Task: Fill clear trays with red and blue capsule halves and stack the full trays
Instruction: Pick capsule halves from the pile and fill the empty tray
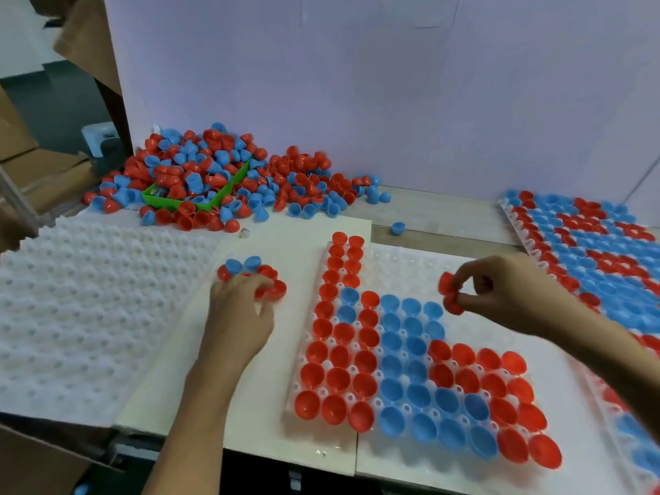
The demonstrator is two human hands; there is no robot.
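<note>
The right hand hovers over the bare upper part of the clear tray in front of the person, its thumb and fingers pinching two red capsule halves. The tray's left columns and lower rows already hold red and blue halves, open sides up, while its upper right cells are unfilled. The left hand rests on the white board left of that tray, fingers curled over a small cluster of red and blue halves; whether it actually grips any is unclear. A large loose heap of halves lies at the back against the wall, spilling around a green bin. A stack of empty trays sits at the left, and a filled tray lies at the right, with one stray blue half on the table between
</note>
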